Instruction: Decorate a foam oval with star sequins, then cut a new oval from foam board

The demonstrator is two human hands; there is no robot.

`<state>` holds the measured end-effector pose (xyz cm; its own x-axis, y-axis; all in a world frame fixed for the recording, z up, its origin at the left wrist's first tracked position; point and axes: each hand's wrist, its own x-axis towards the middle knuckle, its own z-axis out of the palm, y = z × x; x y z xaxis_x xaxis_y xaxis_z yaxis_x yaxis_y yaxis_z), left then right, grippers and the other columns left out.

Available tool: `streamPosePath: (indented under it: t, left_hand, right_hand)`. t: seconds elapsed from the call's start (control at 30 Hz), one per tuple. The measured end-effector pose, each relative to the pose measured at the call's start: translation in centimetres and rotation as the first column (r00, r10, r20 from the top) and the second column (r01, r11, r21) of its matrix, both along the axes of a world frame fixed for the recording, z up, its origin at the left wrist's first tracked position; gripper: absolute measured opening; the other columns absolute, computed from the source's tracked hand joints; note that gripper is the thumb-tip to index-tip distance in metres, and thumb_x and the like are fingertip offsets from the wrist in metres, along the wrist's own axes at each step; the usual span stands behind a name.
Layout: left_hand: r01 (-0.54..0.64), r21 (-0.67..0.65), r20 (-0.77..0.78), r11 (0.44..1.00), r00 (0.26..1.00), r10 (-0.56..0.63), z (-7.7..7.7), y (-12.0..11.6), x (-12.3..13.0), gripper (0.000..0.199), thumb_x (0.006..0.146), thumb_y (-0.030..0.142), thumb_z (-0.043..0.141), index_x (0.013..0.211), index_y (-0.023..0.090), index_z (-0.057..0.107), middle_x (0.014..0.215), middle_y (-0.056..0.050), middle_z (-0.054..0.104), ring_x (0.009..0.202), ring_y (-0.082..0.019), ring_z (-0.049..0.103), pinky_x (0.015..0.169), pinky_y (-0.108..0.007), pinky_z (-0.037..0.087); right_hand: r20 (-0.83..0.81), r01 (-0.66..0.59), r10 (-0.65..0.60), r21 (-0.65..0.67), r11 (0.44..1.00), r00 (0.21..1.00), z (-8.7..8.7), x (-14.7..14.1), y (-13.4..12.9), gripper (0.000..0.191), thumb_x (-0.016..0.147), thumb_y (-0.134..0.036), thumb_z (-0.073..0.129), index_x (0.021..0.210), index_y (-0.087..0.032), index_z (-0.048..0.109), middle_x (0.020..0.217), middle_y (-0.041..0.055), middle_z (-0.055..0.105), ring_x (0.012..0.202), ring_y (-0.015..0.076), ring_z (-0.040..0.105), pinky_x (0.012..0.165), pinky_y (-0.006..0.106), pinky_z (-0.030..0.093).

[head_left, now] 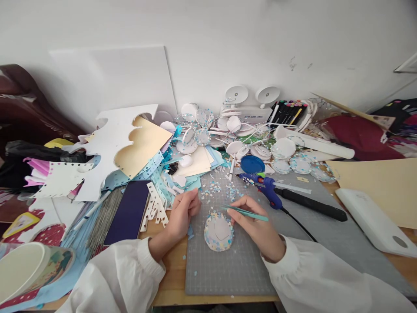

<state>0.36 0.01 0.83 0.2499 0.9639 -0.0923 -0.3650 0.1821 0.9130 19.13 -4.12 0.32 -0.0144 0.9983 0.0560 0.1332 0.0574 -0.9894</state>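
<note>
A: State of the hands?
B: Right hand [249, 217] grips green tweezers [250, 214] between thumb and fingers, tips pointing left over the top edge of the round piece [219, 231]. Left hand [182, 213] curled closed, thumb up against the fingers. Can't tell if anything is inside it
A: Where's the round piece?
B: On the gray cutting mat [202, 274], between the two hands, nearer the right. Pale center with a curved line on it, small blue, white and yellow bits around the rim. Can't tell if the right fingertips touch it
A: Around it?
B: Loose confetti [212, 188] on the mat just beyond it. Blue glue gun [272, 193] and black-handled tool [312, 205] on the right side of the mat, blue lid [252, 164] behind the gun. Mat lies on a wooden table [172, 289]
A: Left side?
B: Dark blue slab [127, 213] next to a bundle of thin stems [103, 221], star-punched white strips [154, 208] on its other side. White tub [21, 269] in the near left corner
</note>
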Motion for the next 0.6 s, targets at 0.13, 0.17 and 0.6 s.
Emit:
streamPosePath:
  t: [0.13, 0.17, 0.6]
  left_hand:
    - [0.012, -0.013, 0.033, 1.000, 0.999, -0.012, -0.1, 0.1, -0.1, 0.051, 0.082, 0.041, 0.052, 0.051, 0.019, 0.018, 0.048, 0.008, 0.011, 0.046, -0.006, 0.010, 0.049, -0.025, 0.011]
    - [0.013, -0.016, 0.042, 1.000, 0.999, -0.013, -0.2, 0.1, -0.1, 0.051, 0.082, 0.041, 0.052, 0.051, 0.019, 0.018, 0.048, 0.008, 0.010, 0.047, -0.006, 0.010, 0.049, -0.025, 0.011]
    - [0.004, -0.074, 0.084, 0.997, 0.996, 0.002, -0.6, 0.3, -0.4, 0.048, 0.084, 0.036, 0.048, 0.052, 0.020, 0.017, 0.047, 0.008, 0.009, 0.045, -0.007, 0.010, 0.049, -0.027, 0.013]
  right_hand:
    - [0.124, 0.019, -0.034, 0.120, 0.993, 0.992, 0.1, 0.6, 1.9, 0.019, 0.080, -0.036, 0.065, 0.077, -0.021, 0.055, 0.064, -0.0017, 0.058, 0.058, 0.0136, 0.056, 0.054, 0.026, 0.047]
    - [0.147, 0.005, -0.028, 0.155, 0.988, 0.989, 0.1, 0.7, 2.5, 0.018, 0.080, -0.035, 0.065, 0.078, -0.021, 0.055, 0.066, -0.0012, 0.058, 0.059, 0.0136, 0.056, 0.054, 0.026, 0.046]
    - [0.235, -0.034, -0.022, 0.230, 0.973, 0.972, -1.8, 0.2, 3.8, 0.014, 0.078, -0.024, 0.066, 0.074, -0.022, 0.052, 0.067, -0.0005, 0.057, 0.059, 0.0137, 0.054, 0.054, 0.026, 0.044]
